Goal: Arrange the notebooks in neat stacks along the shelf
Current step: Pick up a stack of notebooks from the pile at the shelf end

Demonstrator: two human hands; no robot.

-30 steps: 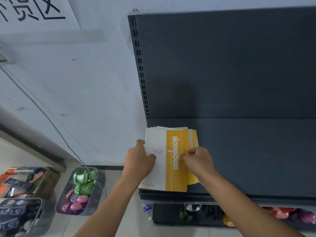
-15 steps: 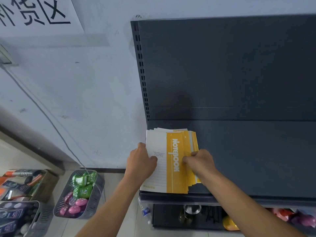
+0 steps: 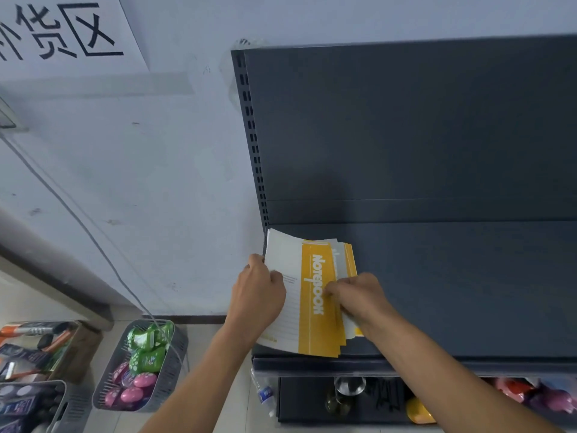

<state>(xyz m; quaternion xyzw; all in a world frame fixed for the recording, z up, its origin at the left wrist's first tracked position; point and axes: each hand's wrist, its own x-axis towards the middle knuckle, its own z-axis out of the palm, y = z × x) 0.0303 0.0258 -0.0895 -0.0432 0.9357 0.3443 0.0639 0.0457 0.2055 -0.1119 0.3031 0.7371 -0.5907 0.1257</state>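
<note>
A stack of white-and-yellow notebooks (image 3: 312,295) lies at the left end of the dark grey shelf (image 3: 452,292), fanned slightly to the right. My left hand (image 3: 257,295) grips the stack's left edge, and the top cover curves upward there. My right hand (image 3: 359,296) pinches the right edges of the upper notebooks with closed fingers. The lower notebooks are mostly hidden under the top one and my right hand.
The shelf's back panel (image 3: 406,120) rises behind. A grey basket (image 3: 175,370) of green and pink packs stands on the floor at left, near more bins (image 3: 40,398). A cable (image 3: 93,242) runs down the wall. Items sit on the lower shelf (image 3: 349,395).
The top notebook's left side has lifted and curved under my left hand. My right hand has stayed on the right edges. The camera has tilted slightly.
</note>
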